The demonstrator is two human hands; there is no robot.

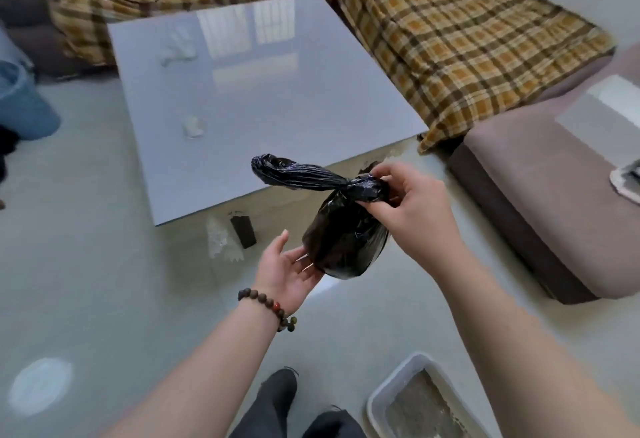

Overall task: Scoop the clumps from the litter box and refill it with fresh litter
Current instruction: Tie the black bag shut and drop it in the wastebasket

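- While the person stands over the floor, the black bag (343,240) hangs in the air between both hands, in front of the near corner of the glass table (242,91)
- Right hand (408,205): fingers and thumb curled and pinching the twisted neck of the bag just above its bulging body; this hand appears to carry the weight
- Left hand (289,269): palm up, fingers straight and spread, lying against the lower left side of the bag body; it supports or steadies, it does not grip
- Bag body: long axis close to upright, tilted slightly, bulge low, neck high and to the right
- Bag tail: the twisted free end (294,174) runs from the pinch out to the left and slightly far, near level; its tip points left, away from the right hand and above the left hand
- Governing relation: the free tail lies on the left-hand side of the pinch, so the left hand is the nearer one to take it; judged, closing the bag would call for that hand to rise from the base to the tail
- Judged risk: with the left palm removed, the whole load hangs from the right-hand pinch alone
- Litter box (420,399): on the floor, near and right, beside the person's legs, well below the bag; grey litter lies inside it, level not readable
- Judged stage: clumps bagged, refill not yet done
- Fresh litter supply: not identified in view
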